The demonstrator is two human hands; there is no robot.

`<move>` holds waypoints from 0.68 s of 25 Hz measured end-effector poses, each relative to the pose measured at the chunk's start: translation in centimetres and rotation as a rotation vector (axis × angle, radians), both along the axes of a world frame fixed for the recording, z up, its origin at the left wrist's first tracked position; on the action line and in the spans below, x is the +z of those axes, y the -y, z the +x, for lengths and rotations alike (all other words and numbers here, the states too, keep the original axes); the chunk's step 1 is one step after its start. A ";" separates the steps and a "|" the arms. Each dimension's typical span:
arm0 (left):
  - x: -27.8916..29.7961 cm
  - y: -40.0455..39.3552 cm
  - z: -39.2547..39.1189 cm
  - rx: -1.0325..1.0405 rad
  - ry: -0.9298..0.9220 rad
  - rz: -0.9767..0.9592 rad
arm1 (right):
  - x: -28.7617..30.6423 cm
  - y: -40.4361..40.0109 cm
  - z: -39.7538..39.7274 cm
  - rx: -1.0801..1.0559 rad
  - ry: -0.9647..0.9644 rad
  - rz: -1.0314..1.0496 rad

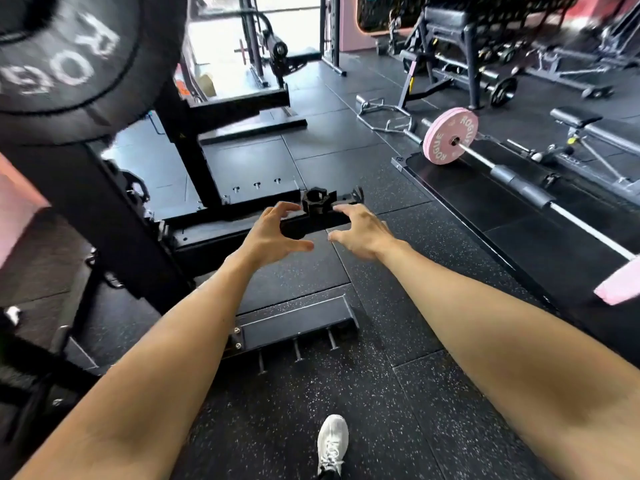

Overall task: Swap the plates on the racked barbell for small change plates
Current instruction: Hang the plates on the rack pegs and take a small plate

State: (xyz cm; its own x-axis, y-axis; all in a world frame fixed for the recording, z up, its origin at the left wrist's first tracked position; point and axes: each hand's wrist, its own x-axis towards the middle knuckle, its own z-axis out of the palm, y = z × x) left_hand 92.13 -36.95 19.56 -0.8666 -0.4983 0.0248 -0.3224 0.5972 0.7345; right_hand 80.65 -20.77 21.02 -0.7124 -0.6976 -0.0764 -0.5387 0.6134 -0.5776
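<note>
A large black plate (pixel 65 60) with white lettering fills the upper left, blurred, beside the black rack upright (pixel 104 216). A black barbell collar (pixel 316 201) sits on the rack's floor beam (pixel 311 225). Both my arms reach out over that beam. My left hand (pixel 273 233) hovers just left of the collar with fingers spread and loosely curved, holding nothing. My right hand (pixel 360 232) hovers just right of it, fingers extended, empty. Neither hand plainly touches the collar.
A pink plate (pixel 450 136) sits on a barbell (pixel 554 199) lying on a platform at right, with another pink plate end (pixel 620 284) at the right edge. A curl bar (pixel 384 114) lies on the floor. Benches stand behind. A floor bracket with pegs (pixel 298 332) and my white shoe (pixel 331 445) are below.
</note>
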 end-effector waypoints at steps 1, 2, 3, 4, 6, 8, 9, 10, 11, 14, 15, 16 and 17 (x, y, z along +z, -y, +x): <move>0.9 -1.5 2.3 0.008 -0.015 -0.003 | 0.9 -1.5 2.2 0.020 -0.017 -0.013; 2.0 -2.8 4.6 0.018 -0.037 -0.008 | 1.9 -2.7 4.5 0.040 -0.035 -0.017; 3.1 -3.8 6.6 0.031 -0.057 -0.015 | 2.9 -3.6 6.3 0.059 -0.047 -0.015; 4.3 -4.6 8.3 0.044 -0.073 -0.029 | 4.0 -4.3 7.9 0.072 -0.056 -0.020; 7.4 -5.9 12.3 0.071 -0.109 -0.065 | 6.8 -5.3 11.4 0.105 -0.068 -0.061; 10.6 -6.1 16.4 0.096 -0.142 -0.086 | 10.1 -5.3 14.8 0.162 -0.083 -0.101; 12.2 -5.9 18.4 0.115 -0.154 -0.094 | 11.7 -5.1 16.6 0.191 -0.093 -0.109; 13.7 -5.7 20.4 0.139 -0.165 -0.103 | 13.2 -4.8 18.2 0.212 -0.108 -0.114; 15.2 -5.4 22.2 0.169 -0.178 -0.112 | 14.7 -4.4 19.8 0.229 -0.122 -0.123; 18.5 -4.1 26.7 0.240 -0.219 -0.142 | 18.2 -2.7 23.4 0.257 -0.153 -0.183; 19.4 -3.5 28.6 0.257 -0.237 -0.155 | 19.2 -2.0 24.8 0.264 -0.160 -0.206; 20.3 -2.9 30.3 0.275 -0.249 -0.170 | 20.1 -1.4 26.2 0.272 -0.167 -0.227; 21.0 -2.1 32.1 0.293 -0.246 -0.183 | 20.9 -0.8 27.5 0.282 -0.170 -0.243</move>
